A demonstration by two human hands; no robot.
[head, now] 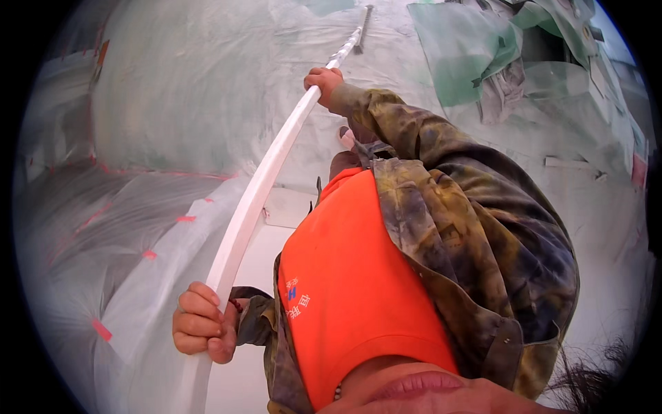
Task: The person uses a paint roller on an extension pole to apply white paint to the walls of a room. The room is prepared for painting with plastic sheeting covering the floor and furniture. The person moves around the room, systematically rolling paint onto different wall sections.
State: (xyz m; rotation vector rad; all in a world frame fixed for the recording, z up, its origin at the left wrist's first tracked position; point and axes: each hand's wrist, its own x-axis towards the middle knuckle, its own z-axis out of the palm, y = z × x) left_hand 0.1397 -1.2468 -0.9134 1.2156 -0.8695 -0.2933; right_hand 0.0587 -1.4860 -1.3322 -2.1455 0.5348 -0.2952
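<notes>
A long white pole (264, 181) runs from the lower left to the top centre. At its far end is a narrow brush head (364, 31) with dark bristles, against a whitish, dusty sheet-covered surface (207, 93). Wrapping is wound around the pole just below the brush. My right hand (324, 84) grips the pole near this wrapping, the arm stretched out. Closer to my body, my left hand (204, 322) is closed around the lower pole, a ring on one finger. The pole's near end leaves the picture at the bottom.
Clear plastic sheeting (67, 248), fixed with red tape pieces (102, 329), hangs or lies on the left. Green translucent sheeting (465, 57) is bunched at the upper right, beside a dark gap (548, 44). A pale strip (569, 163) lies at the right.
</notes>
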